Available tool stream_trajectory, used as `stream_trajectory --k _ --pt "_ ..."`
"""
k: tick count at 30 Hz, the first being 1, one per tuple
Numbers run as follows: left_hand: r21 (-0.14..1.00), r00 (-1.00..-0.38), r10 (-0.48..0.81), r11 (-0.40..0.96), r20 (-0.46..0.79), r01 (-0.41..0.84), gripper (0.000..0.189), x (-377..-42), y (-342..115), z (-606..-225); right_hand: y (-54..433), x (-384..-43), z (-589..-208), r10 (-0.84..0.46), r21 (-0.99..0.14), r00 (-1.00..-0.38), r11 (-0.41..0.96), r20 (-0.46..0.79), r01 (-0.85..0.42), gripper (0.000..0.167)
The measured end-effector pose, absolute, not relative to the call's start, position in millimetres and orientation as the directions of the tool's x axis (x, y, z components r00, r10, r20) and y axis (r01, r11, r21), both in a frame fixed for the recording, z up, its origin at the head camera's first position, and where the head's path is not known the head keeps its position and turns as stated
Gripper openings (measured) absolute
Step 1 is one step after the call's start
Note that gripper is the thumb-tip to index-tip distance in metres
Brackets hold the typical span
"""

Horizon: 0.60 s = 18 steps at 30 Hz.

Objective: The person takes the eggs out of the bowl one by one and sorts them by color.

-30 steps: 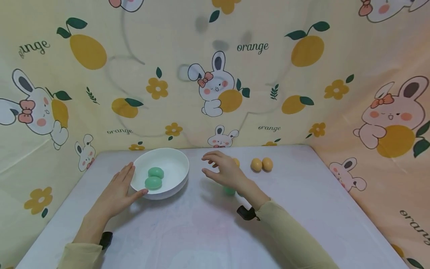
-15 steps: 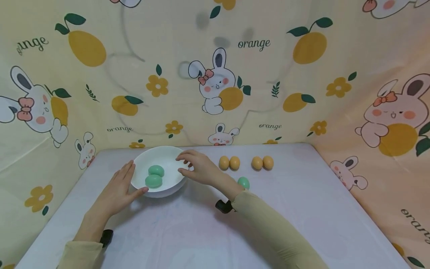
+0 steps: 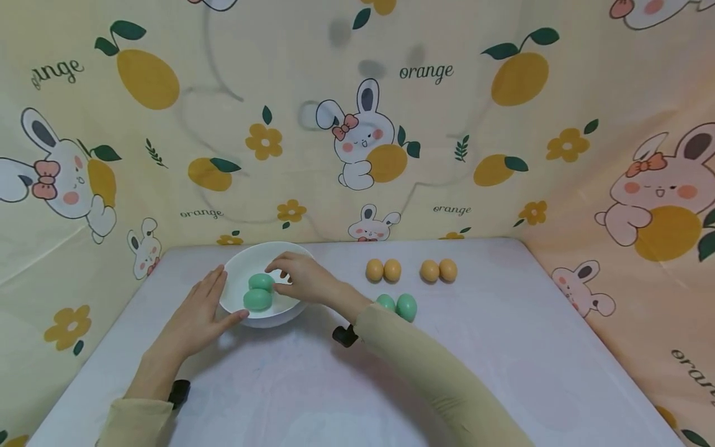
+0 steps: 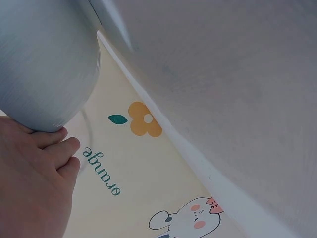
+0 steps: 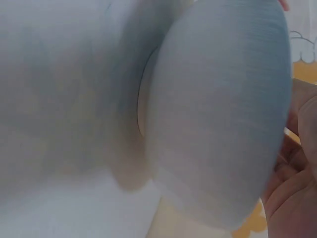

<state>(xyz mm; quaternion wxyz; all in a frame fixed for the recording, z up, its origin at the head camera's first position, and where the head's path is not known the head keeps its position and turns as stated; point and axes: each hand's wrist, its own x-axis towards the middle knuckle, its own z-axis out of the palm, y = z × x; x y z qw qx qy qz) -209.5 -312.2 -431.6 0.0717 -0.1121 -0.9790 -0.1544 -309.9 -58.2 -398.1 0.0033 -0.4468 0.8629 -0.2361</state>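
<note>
A white bowl [image 3: 233,277] stands at the back left of the table with two green eggs inside, a farther egg [image 3: 260,282] and a nearer egg [image 3: 257,300]. My left hand [image 3: 193,310] rests along the bowl's left side, fingers straight at the rim and thumb at the front. In the left wrist view its fingertips touch the bowl's outer wall. My right hand [image 3: 306,279] reaches over the right rim, fingers parted and bent, fingertips right at the eggs' right side. The right wrist view shows the bowl's outside [image 5: 218,114]; the wall hides those fingertips.
Right of the bowl lie two pairs of yellow eggs, a left pair [image 3: 375,270] and a right pair [image 3: 429,271]. Two more green eggs [image 3: 406,307] sit in front of the left pair, partly behind the right sleeve. A printed cloth [image 3: 436,155] hangs behind the table.
My right hand has moved left from beside the green eggs on the table to over the bowl, uncovering the eggs behind it. The left hand has stayed at the bowl.
</note>
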Motion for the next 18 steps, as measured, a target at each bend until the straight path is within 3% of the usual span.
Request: stream_trajectory --k 12,18 --pt "0.292 -0.961 0.213 0.921 0.174 0.257 0.109 -210.1 -314.5 -431.7 -93.8 -313.9 -404.2 -0.784 -0.362 -0.617 0.559 0.061 -0.746 0.038" --pt "0.296 -0.957 0.223 0.916 0.184 0.270 0.108 -209.3 -315.7 -432.5 -104.0 -315.8 -405.6 -0.815 -0.309 -0.579 0.543 0.029 -0.780 0.038"
